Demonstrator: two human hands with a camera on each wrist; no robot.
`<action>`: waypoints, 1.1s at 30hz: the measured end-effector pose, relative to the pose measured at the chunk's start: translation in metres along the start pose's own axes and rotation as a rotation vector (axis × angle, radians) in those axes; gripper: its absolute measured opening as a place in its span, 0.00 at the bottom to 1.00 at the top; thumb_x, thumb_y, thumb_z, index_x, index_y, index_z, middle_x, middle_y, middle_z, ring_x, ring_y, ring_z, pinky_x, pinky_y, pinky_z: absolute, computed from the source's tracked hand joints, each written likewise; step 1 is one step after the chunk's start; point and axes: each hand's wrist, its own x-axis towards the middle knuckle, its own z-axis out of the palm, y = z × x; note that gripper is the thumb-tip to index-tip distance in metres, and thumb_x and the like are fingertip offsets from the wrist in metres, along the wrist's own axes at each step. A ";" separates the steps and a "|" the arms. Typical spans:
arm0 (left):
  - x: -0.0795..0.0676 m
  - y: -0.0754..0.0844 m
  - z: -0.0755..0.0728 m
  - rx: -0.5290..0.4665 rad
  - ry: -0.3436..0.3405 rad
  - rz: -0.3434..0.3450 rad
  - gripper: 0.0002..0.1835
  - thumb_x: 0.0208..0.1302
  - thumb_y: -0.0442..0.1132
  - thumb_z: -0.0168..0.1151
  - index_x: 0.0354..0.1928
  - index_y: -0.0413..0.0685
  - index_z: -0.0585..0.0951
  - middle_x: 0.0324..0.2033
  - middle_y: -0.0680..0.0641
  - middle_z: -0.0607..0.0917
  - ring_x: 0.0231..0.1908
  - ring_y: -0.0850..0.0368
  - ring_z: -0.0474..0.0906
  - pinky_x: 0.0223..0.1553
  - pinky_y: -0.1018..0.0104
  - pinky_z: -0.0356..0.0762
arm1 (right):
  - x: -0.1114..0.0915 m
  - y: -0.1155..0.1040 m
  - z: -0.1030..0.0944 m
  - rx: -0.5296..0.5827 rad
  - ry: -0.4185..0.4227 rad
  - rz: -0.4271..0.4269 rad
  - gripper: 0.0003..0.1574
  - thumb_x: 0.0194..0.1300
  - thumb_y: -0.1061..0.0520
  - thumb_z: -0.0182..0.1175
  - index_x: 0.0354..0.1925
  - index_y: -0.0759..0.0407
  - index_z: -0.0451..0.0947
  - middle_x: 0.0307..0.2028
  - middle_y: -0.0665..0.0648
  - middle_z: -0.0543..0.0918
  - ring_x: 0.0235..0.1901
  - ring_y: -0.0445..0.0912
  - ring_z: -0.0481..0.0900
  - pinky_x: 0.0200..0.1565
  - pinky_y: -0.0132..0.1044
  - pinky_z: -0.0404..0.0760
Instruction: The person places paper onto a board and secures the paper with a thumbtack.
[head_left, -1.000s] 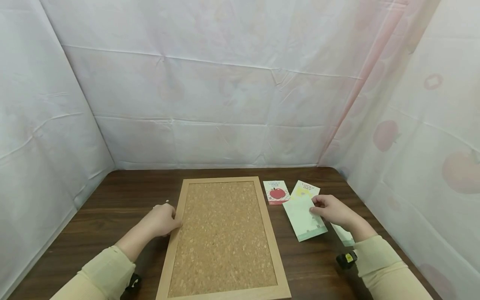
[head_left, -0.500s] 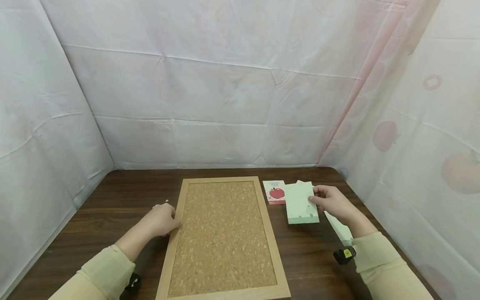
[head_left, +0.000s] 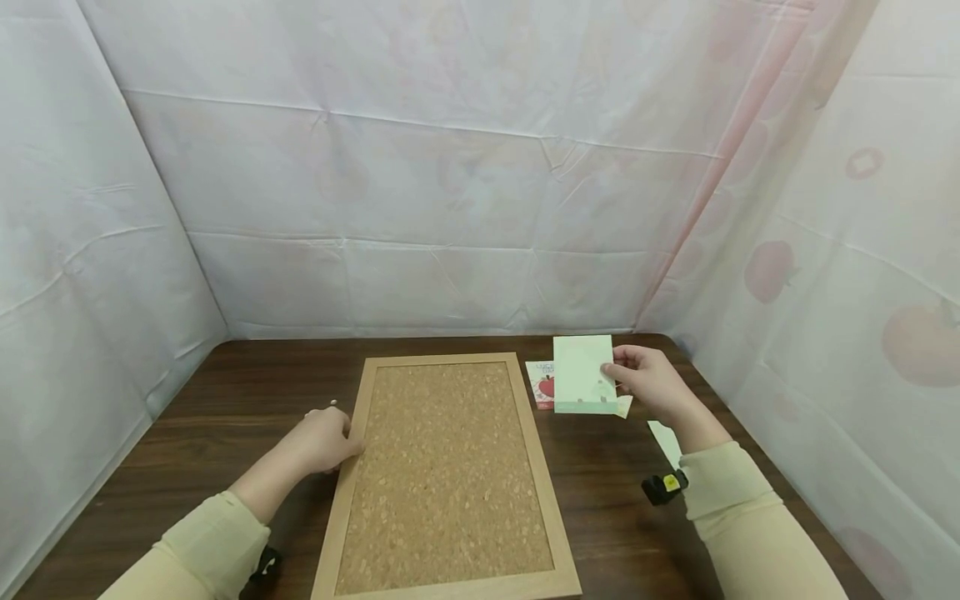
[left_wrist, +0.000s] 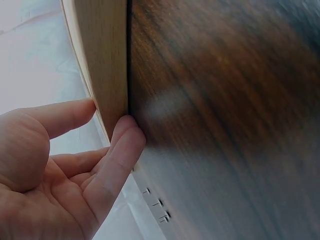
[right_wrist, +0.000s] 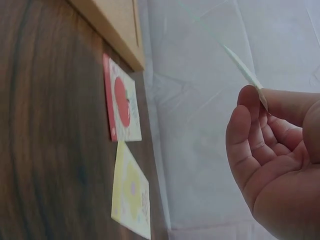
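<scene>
A corkboard (head_left: pixel 450 475) with a pale wooden frame lies on the dark table. My left hand (head_left: pixel 322 437) pinches its left side; in the left wrist view the thumb (left_wrist: pixel 75 115) is on the frame's upper edge, two fingertips against its side face. Raised over the table at the right, a pale green card (head_left: pixel 581 375) is held upright between the thumb and fingers of my right hand (head_left: pixel 651 379). The right wrist view catches this card edge-on. Behind it in the head view are a red apple card (head_left: pixel 543 387) and a yellow flower card (right_wrist: pixel 132 192), both partly covered.
Another pale card (head_left: pixel 663 442) lies by my right wrist, partly hidden under the arm. Several small pins (left_wrist: pixel 157 204) are near the table edge beyond my left hand. White patterned cloth (head_left: pixel 435 183) hangs around the back and sides.
My right hand has lifted the pale green card up and to the left, turning it from a slant to straight, over the apple and flower cards. The left hand and corkboard stay put.
</scene>
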 end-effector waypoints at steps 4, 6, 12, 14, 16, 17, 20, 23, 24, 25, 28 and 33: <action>0.000 -0.001 0.001 -0.001 -0.002 -0.002 0.09 0.65 0.38 0.63 0.32 0.39 0.80 0.12 0.48 0.78 0.14 0.56 0.75 0.17 0.66 0.70 | 0.008 -0.004 0.006 0.019 0.014 -0.008 0.19 0.74 0.55 0.61 0.54 0.70 0.76 0.40 0.60 0.80 0.39 0.49 0.77 0.43 0.46 0.84; 0.001 -0.001 0.001 -0.005 -0.004 -0.002 0.08 0.64 0.38 0.63 0.33 0.39 0.81 0.12 0.48 0.78 0.14 0.56 0.76 0.17 0.66 0.70 | 0.011 -0.006 0.009 0.035 0.013 -0.013 0.19 0.74 0.55 0.61 0.53 0.70 0.76 0.40 0.60 0.81 0.38 0.49 0.77 0.43 0.45 0.84; 0.004 -0.001 0.003 -0.011 -0.006 -0.009 0.08 0.63 0.38 0.64 0.33 0.38 0.80 0.14 0.48 0.78 0.14 0.56 0.76 0.17 0.66 0.70 | 0.021 -0.009 0.023 0.119 -0.002 0.003 0.18 0.74 0.56 0.61 0.52 0.70 0.76 0.40 0.59 0.79 0.39 0.49 0.76 0.42 0.42 0.83; 0.004 0.000 0.003 -0.007 -0.009 -0.004 0.09 0.63 0.38 0.64 0.34 0.37 0.80 0.15 0.47 0.78 0.14 0.56 0.75 0.16 0.65 0.70 | 0.024 -0.009 0.029 0.143 -0.005 0.009 0.17 0.73 0.57 0.62 0.52 0.69 0.77 0.40 0.58 0.80 0.39 0.48 0.77 0.42 0.42 0.83; 0.004 0.000 0.003 -0.003 -0.013 0.001 0.10 0.64 0.37 0.64 0.37 0.35 0.80 0.16 0.47 0.79 0.14 0.56 0.76 0.17 0.65 0.70 | 0.027 -0.010 0.034 0.167 -0.010 0.010 0.17 0.73 0.58 0.62 0.52 0.70 0.77 0.40 0.59 0.80 0.38 0.49 0.77 0.41 0.42 0.83; 0.005 0.000 0.003 -0.002 -0.014 0.000 0.10 0.64 0.37 0.64 0.38 0.34 0.80 0.17 0.47 0.79 0.15 0.56 0.76 0.17 0.65 0.70 | 0.028 -0.011 0.036 0.178 -0.015 0.007 0.17 0.73 0.58 0.62 0.52 0.71 0.77 0.40 0.59 0.80 0.38 0.48 0.76 0.40 0.42 0.83; 0.005 0.001 0.003 0.002 -0.016 0.006 0.10 0.64 0.37 0.64 0.38 0.34 0.79 0.18 0.47 0.79 0.15 0.56 0.75 0.16 0.65 0.70 | 0.032 -0.014 0.043 0.205 -0.009 0.006 0.15 0.73 0.59 0.62 0.50 0.71 0.77 0.39 0.59 0.80 0.35 0.48 0.75 0.35 0.41 0.82; 0.006 0.001 0.002 0.003 -0.018 0.009 0.09 0.64 0.37 0.64 0.37 0.35 0.79 0.17 0.47 0.79 0.14 0.56 0.75 0.16 0.66 0.69 | 0.036 -0.016 0.050 0.214 -0.013 0.000 0.16 0.73 0.59 0.61 0.51 0.72 0.77 0.38 0.58 0.79 0.34 0.50 0.74 0.32 0.40 0.80; 0.006 0.002 0.002 0.003 -0.019 0.010 0.10 0.64 0.37 0.64 0.38 0.34 0.79 0.17 0.47 0.79 0.14 0.56 0.75 0.16 0.66 0.69 | 0.037 -0.016 0.053 0.215 -0.009 0.005 0.17 0.73 0.59 0.61 0.51 0.72 0.77 0.37 0.58 0.79 0.33 0.50 0.75 0.32 0.40 0.80; 0.007 0.001 0.001 0.004 -0.020 0.012 0.11 0.63 0.37 0.64 0.39 0.34 0.79 0.17 0.47 0.79 0.14 0.56 0.75 0.16 0.67 0.69 | 0.039 -0.017 0.055 0.213 -0.007 0.007 0.17 0.73 0.59 0.61 0.52 0.72 0.77 0.37 0.58 0.79 0.33 0.50 0.76 0.33 0.39 0.80; 0.007 0.001 0.001 0.006 -0.021 0.020 0.14 0.64 0.37 0.64 0.43 0.31 0.78 0.18 0.47 0.79 0.14 0.56 0.75 0.16 0.67 0.69 | 0.044 -0.016 0.063 0.207 -0.006 0.019 0.19 0.73 0.58 0.62 0.54 0.72 0.77 0.39 0.58 0.81 0.35 0.49 0.80 0.38 0.41 0.83; 0.005 0.001 0.001 0.004 -0.025 0.017 0.15 0.63 0.37 0.64 0.45 0.29 0.78 0.19 0.46 0.79 0.15 0.56 0.76 0.17 0.65 0.71 | 0.051 -0.016 0.076 0.238 -0.019 0.034 0.21 0.72 0.58 0.62 0.56 0.71 0.78 0.43 0.61 0.85 0.39 0.48 0.85 0.44 0.43 0.85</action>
